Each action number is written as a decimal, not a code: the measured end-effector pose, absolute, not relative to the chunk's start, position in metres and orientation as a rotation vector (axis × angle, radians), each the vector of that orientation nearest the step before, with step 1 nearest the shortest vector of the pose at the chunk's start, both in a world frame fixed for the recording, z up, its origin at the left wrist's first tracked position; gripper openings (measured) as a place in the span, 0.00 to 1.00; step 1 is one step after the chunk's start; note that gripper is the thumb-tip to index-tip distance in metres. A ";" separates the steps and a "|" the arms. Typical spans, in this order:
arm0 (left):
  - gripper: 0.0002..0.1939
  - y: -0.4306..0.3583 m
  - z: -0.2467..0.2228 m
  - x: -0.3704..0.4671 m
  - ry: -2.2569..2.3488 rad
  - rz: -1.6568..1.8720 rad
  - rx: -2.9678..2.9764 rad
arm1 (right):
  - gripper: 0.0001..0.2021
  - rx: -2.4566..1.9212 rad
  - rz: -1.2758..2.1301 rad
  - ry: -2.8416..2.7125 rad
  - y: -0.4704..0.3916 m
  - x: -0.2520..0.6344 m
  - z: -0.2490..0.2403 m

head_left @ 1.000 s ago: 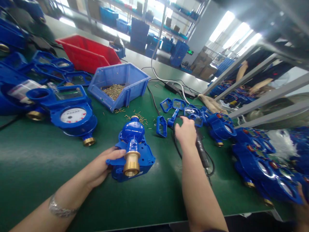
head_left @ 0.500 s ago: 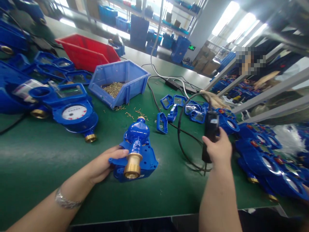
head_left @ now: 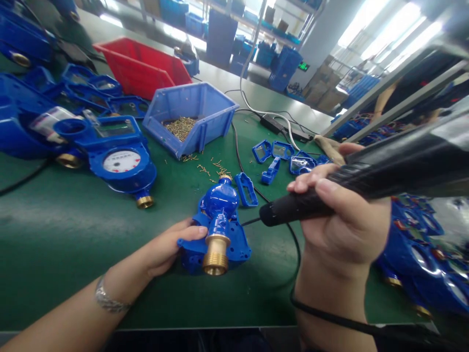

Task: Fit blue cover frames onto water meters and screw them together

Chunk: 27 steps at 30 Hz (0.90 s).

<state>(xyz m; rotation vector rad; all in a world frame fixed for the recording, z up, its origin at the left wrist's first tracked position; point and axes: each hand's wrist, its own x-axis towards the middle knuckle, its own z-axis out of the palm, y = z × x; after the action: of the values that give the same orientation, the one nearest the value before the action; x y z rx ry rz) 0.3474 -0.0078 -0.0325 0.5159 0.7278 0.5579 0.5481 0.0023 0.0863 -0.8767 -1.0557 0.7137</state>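
My left hand is closed on the left side of a blue water meter, its brass threaded end towards me and its dial out of sight. In my right hand is a black electric screwdriver, held slanting, with its thin bit pointing left at the meter's right side. Whether the bit touches the meter I cannot tell. Small brass screws lie scattered just beyond the meter. Right beside it stands a blue frame-shaped cover.
A blue bin holds many screws, with a red bin behind it. Another water meter and several covers lie left. More covers and a power strip are farther back. Meters crowd the right; a cable crosses my right forearm.
My right hand has raised the screwdriver and swung it from upright to slanting, its bit now towards the meter. My left hand keeps its hold; the view has shifted slightly.
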 end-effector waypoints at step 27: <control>0.30 -0.012 -0.027 0.364 0.846 0.663 0.474 | 0.12 -1.070 0.811 -0.988 0.024 0.529 0.019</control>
<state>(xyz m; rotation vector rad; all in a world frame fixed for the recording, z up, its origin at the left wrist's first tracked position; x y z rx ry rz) 0.3638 -0.0123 -0.0265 0.4742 0.8463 0.6631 0.5286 0.0236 0.0185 -1.0700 -0.9884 0.8109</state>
